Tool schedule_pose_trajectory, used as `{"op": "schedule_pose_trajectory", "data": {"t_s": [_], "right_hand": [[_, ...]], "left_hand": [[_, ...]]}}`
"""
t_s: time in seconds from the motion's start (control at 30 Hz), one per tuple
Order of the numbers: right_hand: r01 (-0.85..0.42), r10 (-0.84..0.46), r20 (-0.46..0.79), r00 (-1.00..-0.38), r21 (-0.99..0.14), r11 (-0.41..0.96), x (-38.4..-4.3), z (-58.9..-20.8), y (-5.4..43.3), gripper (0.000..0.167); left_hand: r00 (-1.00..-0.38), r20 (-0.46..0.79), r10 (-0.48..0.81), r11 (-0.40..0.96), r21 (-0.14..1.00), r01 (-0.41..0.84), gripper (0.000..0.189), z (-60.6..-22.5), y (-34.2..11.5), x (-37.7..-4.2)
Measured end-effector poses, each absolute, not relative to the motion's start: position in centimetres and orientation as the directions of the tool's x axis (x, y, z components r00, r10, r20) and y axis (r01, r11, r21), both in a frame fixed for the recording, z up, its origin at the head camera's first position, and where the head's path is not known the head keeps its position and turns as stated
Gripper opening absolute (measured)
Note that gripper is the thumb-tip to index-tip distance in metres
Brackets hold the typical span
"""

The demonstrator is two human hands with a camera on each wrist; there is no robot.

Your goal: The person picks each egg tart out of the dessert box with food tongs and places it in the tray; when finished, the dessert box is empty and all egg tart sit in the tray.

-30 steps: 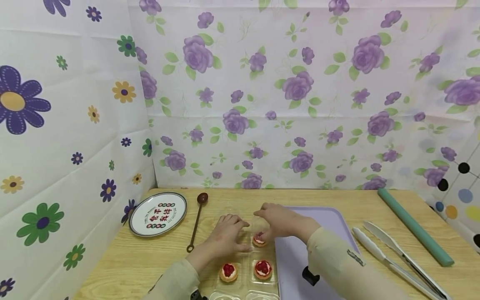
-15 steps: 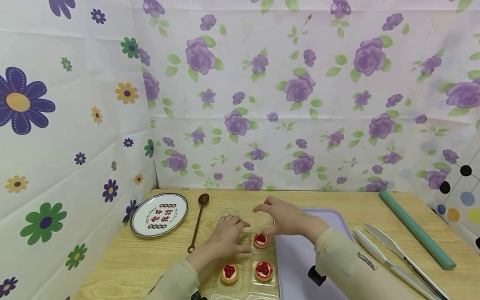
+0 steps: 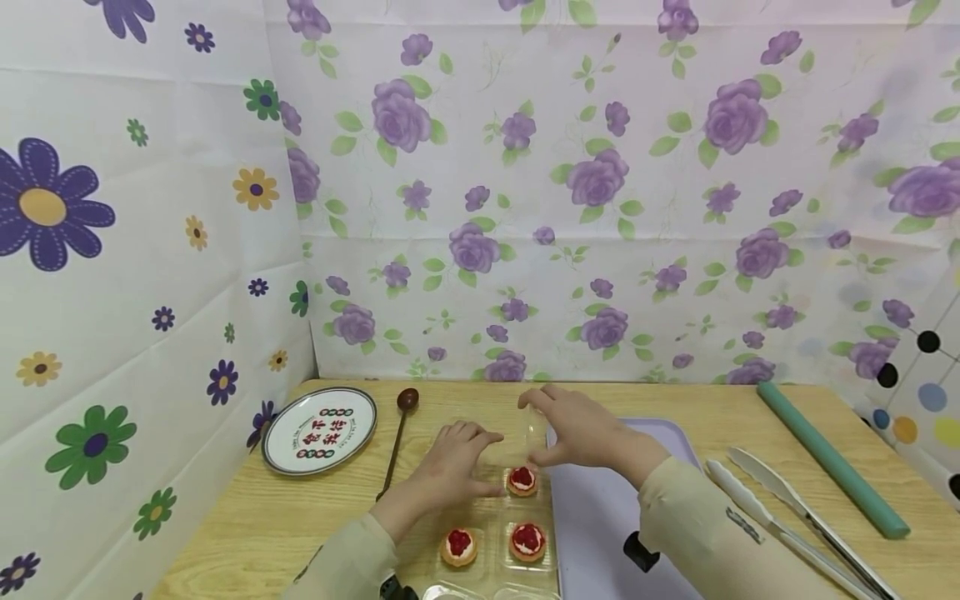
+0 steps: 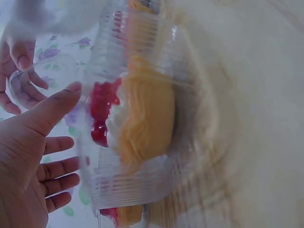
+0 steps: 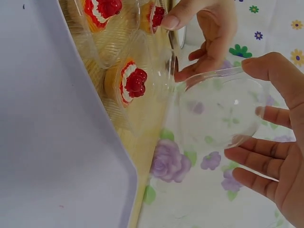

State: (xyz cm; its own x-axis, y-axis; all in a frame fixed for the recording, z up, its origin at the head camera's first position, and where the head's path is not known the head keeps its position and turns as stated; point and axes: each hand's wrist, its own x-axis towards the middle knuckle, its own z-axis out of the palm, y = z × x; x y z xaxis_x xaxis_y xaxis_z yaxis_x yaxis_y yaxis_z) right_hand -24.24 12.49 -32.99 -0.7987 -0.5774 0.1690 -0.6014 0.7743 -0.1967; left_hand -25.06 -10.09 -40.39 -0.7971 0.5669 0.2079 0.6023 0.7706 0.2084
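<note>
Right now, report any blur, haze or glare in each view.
Head: fairly clear, though the clear lid shows only faintly; left wrist: whitish haze at upper left, the tabletop smeared, the large tart clearer; right wrist: a small bright glint on that lid.

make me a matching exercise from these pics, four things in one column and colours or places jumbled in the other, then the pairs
1. clear lid
2. tray
3. plate
4. long rod

A. teal-green, on the right side of the table
B. held in the right hand
C. white with red characters
D. lilac, beside the tarts

Pairs: 1-B, 2-D, 3-C, 4-A
</note>
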Motion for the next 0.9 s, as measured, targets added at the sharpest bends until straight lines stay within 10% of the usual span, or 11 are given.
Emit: {"op": "schedule_pose_trajectory", "data": {"t_s": [0.9], "right_hand": [[-0.656,-0.559,0.344,-0.754,-0.414,0.630,-24.4,-34.4,13.1,0.066]], "left_hand": [[-0.818,0.226,0.528,0.662,0.494,0.564,0.083,-38.6,-10.9,-25.7]]}}
